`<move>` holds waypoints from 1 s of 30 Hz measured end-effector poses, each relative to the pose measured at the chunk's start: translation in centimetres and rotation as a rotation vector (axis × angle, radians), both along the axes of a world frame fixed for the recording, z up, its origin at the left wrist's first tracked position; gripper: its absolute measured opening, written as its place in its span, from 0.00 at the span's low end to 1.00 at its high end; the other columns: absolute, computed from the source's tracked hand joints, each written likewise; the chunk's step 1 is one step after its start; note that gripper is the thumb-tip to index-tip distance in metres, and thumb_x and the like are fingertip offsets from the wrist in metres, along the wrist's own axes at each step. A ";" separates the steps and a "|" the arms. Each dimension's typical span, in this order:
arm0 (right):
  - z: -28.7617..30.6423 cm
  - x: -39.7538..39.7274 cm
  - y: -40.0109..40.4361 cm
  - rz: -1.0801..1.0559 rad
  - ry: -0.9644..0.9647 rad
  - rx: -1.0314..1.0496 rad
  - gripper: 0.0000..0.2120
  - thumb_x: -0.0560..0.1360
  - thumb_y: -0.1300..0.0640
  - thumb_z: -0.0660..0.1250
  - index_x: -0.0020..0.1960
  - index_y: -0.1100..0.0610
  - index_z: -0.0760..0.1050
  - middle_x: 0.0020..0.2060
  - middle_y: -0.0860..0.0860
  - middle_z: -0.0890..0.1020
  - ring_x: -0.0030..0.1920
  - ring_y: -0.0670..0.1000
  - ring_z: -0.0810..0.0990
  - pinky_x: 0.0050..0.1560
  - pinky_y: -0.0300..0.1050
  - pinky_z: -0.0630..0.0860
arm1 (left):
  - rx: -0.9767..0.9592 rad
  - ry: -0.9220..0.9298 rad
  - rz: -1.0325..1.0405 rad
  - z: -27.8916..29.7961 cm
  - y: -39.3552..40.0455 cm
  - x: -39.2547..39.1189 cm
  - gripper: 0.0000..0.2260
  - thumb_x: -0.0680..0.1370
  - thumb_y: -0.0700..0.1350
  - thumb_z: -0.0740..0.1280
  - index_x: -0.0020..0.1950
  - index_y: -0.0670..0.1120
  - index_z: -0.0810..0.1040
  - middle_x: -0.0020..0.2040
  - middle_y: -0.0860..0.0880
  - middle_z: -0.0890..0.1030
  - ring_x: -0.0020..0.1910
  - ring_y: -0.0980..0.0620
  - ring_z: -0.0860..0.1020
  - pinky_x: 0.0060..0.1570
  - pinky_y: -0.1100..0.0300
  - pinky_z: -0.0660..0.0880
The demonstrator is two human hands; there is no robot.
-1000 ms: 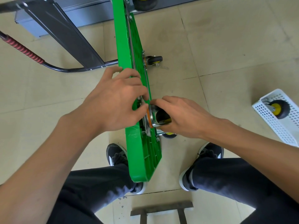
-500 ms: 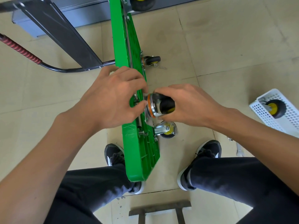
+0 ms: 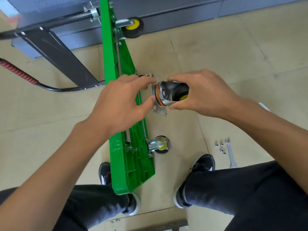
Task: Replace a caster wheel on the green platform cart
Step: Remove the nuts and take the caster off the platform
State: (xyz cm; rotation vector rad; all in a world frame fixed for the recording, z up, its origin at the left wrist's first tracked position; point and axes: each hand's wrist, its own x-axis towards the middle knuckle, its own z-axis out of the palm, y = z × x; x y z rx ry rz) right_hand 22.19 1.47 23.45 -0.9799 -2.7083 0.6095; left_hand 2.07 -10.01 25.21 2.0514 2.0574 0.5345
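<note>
Beige tiled floor (image 3: 225, 52), grey cabinet base (image 3: 166, 15) along the far edge. Nearest, dark-trousered knees and black shoes either side of the green platform cart (image 3: 133, 164), tipped on its long edge, long axis running straight away from the body. Just right of the near end, a fitted caster (image 3: 158, 145) bolted to the underside. Further right on the tiles, four loose nuts (image 3: 220, 148) beside a spanner (image 3: 230, 154), well apart from both hands.

Higher up, at mid-length of the deck: the caster wheel (image 3: 168, 94) held off the cart, mounting plate turned toward the green underside, wheel pointing away to the right. Right hand (image 3: 200, 95) wrapped round the fork and wheel; left hand (image 3: 120, 104) pinching the plate edge with thumb and fingertips, knuckles over the deck rim. Plate just beside the underside, apparently not seated; a gap of floor visible below it. Next move, probably: straight leftward onto the mount, holes lined up first.

Mounting studs or holes hidden behind the left hand; impossible to tell whether bolts are in place. Another bracket edge peeking above the fingers, unclear. Far end: another caster (image 3: 131, 27) and the folded black handle (image 3: 55, 49) with red grip, cut off at the frame edge.
</note>
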 end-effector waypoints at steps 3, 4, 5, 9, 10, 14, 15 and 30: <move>1.2 2.0 1.2 -0.032 -0.037 0.033 0.23 0.67 0.41 0.76 0.60 0.42 0.77 0.47 0.42 0.84 0.46 0.50 0.79 0.40 0.46 0.72 | -0.009 -0.222 0.056 0.1 1.7 2.3 0.19 0.75 0.55 0.66 0.66 0.59 0.76 0.47 0.59 0.81 0.47 0.55 0.79 0.49 0.51 0.78; 1.5 2.8 1.6 -0.044 -0.052 0.040 0.23 0.66 0.41 0.76 0.60 0.42 0.77 0.47 0.42 0.84 0.47 0.51 0.79 0.41 0.47 0.74 | -0.003 -0.298 0.072 0.0 2.3 3.3 0.18 0.74 0.54 0.67 0.65 0.59 0.77 0.45 0.60 0.81 0.44 0.56 0.80 0.47 0.52 0.78; 1.7 3.6 2.0 -0.063 -0.064 0.042 0.23 0.66 0.41 0.76 0.59 0.42 0.77 0.46 0.43 0.84 0.47 0.51 0.79 0.42 0.48 0.75 | 0.007 -0.366 0.083 -0.2 2.9 4.2 0.18 0.75 0.51 0.69 0.64 0.58 0.78 0.43 0.60 0.81 0.42 0.57 0.80 0.47 0.54 0.78; 1.4 7.2 3.6 -0.130 -0.133 0.031 0.20 0.66 0.43 0.76 0.55 0.44 0.76 0.44 0.45 0.82 0.45 0.53 0.79 0.43 0.52 0.78 | 0.014 -0.536 0.101 -2.0 5.3 8.2 0.18 0.75 0.43 0.70 0.64 0.56 0.79 0.41 0.59 0.82 0.39 0.58 0.80 0.50 0.57 0.78; 1.1 8.1 4.0 -0.143 -0.151 0.023 0.20 0.66 0.43 0.76 0.55 0.45 0.76 0.44 0.45 0.82 0.45 0.53 0.79 0.44 0.52 0.78 | 0.009 -0.565 0.104 -2.8 5.9 9.2 0.17 0.75 0.43 0.70 0.63 0.57 0.79 0.41 0.58 0.83 0.37 0.58 0.80 0.50 0.57 0.78; -0.8 11.4 5.1 -0.184 -0.239 -0.010 0.19 0.66 0.43 0.75 0.54 0.46 0.77 0.44 0.45 0.83 0.46 0.54 0.79 0.44 0.50 0.78 | -0.040 -0.694 0.173 -6.4 8.4 12.6 0.16 0.76 0.43 0.70 0.61 0.57 0.81 0.43 0.54 0.83 0.31 0.60 0.77 0.38 0.61 0.74; -1.4 12.1 5.3 -0.199 -0.262 -0.016 0.19 0.66 0.43 0.75 0.54 0.46 0.77 0.44 0.45 0.83 0.46 0.54 0.79 0.43 0.49 0.78 | -0.062 -0.742 0.194 -7.3 9.0 13.5 0.16 0.77 0.42 0.69 0.62 0.57 0.81 0.44 0.53 0.83 0.31 0.60 0.77 0.36 0.60 0.75; -16.2 16.2 10.3 -0.545 -0.343 -0.090 0.15 0.70 0.49 0.71 0.53 0.55 0.78 0.41 0.54 0.82 0.41 0.59 0.79 0.38 0.46 0.73 | -0.281 -1.129 0.475 -23.3 17.2 20.6 0.13 0.75 0.32 0.67 0.51 0.48 0.84 0.49 0.51 0.85 0.46 0.52 0.83 0.41 0.58 0.80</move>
